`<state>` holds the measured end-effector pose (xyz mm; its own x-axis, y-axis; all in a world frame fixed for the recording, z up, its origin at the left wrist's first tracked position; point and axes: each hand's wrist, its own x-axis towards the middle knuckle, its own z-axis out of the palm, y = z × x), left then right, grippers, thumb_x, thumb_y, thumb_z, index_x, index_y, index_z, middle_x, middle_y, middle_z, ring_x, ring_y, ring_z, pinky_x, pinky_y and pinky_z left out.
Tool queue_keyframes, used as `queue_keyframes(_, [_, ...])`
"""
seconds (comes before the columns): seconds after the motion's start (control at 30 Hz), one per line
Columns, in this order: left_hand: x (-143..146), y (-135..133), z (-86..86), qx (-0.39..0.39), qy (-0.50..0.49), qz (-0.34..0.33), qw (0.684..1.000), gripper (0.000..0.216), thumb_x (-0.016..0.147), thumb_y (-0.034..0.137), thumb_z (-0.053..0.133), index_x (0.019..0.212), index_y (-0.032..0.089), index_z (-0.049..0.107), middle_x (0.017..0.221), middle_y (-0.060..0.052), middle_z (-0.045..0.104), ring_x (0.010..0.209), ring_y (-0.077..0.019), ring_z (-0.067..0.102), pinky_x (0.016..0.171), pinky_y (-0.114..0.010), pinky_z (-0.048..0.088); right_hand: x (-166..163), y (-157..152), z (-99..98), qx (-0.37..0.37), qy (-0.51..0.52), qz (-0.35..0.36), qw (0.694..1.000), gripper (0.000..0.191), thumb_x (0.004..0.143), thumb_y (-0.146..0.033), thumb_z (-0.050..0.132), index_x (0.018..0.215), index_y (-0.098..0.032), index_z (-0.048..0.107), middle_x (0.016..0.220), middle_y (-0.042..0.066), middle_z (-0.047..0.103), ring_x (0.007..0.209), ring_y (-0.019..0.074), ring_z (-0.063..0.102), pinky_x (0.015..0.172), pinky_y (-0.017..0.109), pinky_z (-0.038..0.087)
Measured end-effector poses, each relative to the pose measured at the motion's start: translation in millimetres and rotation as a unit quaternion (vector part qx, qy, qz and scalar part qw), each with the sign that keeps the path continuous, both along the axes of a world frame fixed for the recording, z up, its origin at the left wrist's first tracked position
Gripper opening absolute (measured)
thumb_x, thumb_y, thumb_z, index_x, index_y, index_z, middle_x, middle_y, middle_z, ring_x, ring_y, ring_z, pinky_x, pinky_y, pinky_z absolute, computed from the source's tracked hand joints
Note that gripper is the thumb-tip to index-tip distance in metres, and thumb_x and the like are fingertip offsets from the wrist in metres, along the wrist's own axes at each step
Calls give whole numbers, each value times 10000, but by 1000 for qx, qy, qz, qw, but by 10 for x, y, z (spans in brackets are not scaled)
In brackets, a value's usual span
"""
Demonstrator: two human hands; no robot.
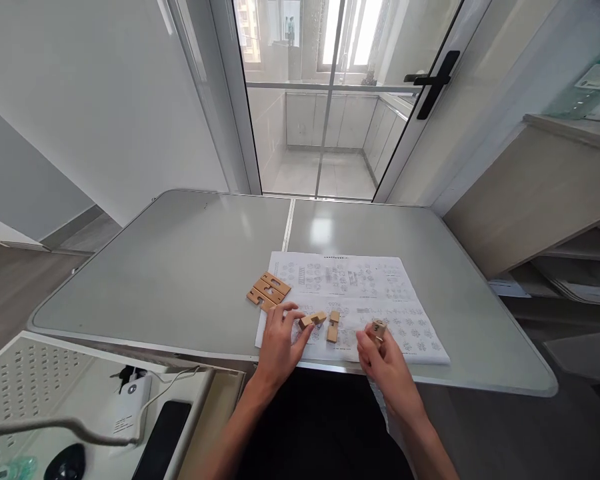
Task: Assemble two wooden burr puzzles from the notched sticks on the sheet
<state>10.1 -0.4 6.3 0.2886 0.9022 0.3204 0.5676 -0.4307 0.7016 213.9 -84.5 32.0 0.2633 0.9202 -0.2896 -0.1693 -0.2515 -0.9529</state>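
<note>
My left hand [280, 337] reaches in from below, with thumb and index finger closed around the near end of a notched wooden puzzle block [315, 319]. Just right of it, a second notched wooden block [333, 327] lies on the printed sheet [365, 303]. My right hand [385, 360] is raised over the sheet's lower edge, its fingers wrapped round a small wooden puzzle block [379, 327] with a dark mark on its end. Past my left fingertips lie several flat wooden pieces with cutouts [269, 291], side by side, overlapping the sheet's left edge.
The sheet, covered in small diagrams, lies on a grey table [180, 267] with a seam down its middle. A white cart [97, 373] at lower left holds a phone [163, 440], a cable and a white device [131, 403]. A glass door [330, 120] stands behind the table.
</note>
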Motion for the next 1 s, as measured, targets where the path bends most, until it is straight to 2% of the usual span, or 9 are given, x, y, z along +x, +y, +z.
queue_keyframes(0.1, [10, 17, 100, -130, -135, -10, 982, 215, 1001, 420, 630, 1022, 207, 612, 1287, -111, 676, 1086, -252, 681, 980, -429, 539, -12, -8, 14, -9, -12, 50, 999, 396, 1002, -640, 559, 1149, -273, 542, 729, -52, 445, 599, 131, 387, 532, 243, 420])
queue_keyframes(0.23, [70, 29, 211, -306, -315, -35, 898, 377, 993, 578, 575, 1002, 213, 484, 1169, -131, 759, 864, -225, 767, 733, -357, 607, -47, -28, 52, 11, -35, 91, 995, 485, 1025, -646, 500, 1336, -275, 535, 713, -46, 444, 601, 147, 420, 540, 261, 456])
queue_keyframes(0.33, [110, 39, 235, -386, -359, -56, 848, 474, 961, 670, 555, 1060, 223, 431, 1045, -118, 783, 598, -184, 725, 481, -268, 506, -64, -26, 42, 22, -41, 125, 991, 533, 1022, -647, 503, 1391, -263, 531, 717, -42, 480, 548, 138, 425, 510, 273, 453])
queue_keyframes(0.4, [118, 45, 236, -416, -363, -67, 831, 508, 956, 668, 566, 1143, 210, 451, 1056, -123, 776, 557, -151, 685, 452, -240, 455, -68, -17, 26, 30, -43, 132, 990, 506, 1026, -645, 496, 1335, -249, 561, 748, -34, 511, 528, 124, 429, 503, 274, 442])
queue_keyframes(0.57, [82, 57, 241, -429, -353, -94, 826, 603, 901, 512, 748, 1321, 159, 496, 1131, -132, 751, 711, -121, 641, 649, -262, 517, -72, 8, 57, 37, -57, 122, 990, 499, 1032, -634, 498, 1324, -235, 566, 732, -50, 446, 546, 113, 392, 509, 258, 395])
queue_keyframes(0.7, [64, 54, 237, -433, -337, -107, 829, 635, 895, 523, 752, 1355, 159, 512, 1122, -118, 742, 737, -135, 641, 693, -284, 530, -75, 5, 89, 14, -55, 113, 992, 587, 1031, -666, 460, 1427, -243, 548, 665, -59, 391, 556, 137, 357, 513, 265, 387])
queue_keyframes(0.8, [69, 52, 212, -437, -328, -112, 830, 591, 933, 583, 676, 1326, 158, 553, 1084, -118, 748, 725, -152, 665, 695, -301, 540, -73, -6, 63, 10, -49, 108, 993, 616, 1048, -660, 415, 1500, -257, 525, 696, -37, 441, 594, 151, 411, 572, 283, 439])
queue_keyframes(0.9, [75, 55, 172, -436, -315, -125, 834, 567, 955, 615, 623, 1263, 139, 619, 912, -87, 751, 757, -192, 707, 744, -328, 564, -77, -9, 30, 29, -55, 118, 991, 595, 1063, -634, 396, 1505, -267, 547, 746, -15, 492, 629, 157, 457, 618, 294, 474])
queue_keyframes(1.0, [73, 58, 141, -432, -301, -134, 840, 560, 946, 622, 632, 1214, 131, 660, 813, -58, 733, 780, -213, 729, 797, -349, 585, -97, 8, 21, 50, -82, 119, 988, 517, 1033, -601, 517, 1439, -291, 594, 897, 15, 599, 664, 150, 512, 638, 294, 493])
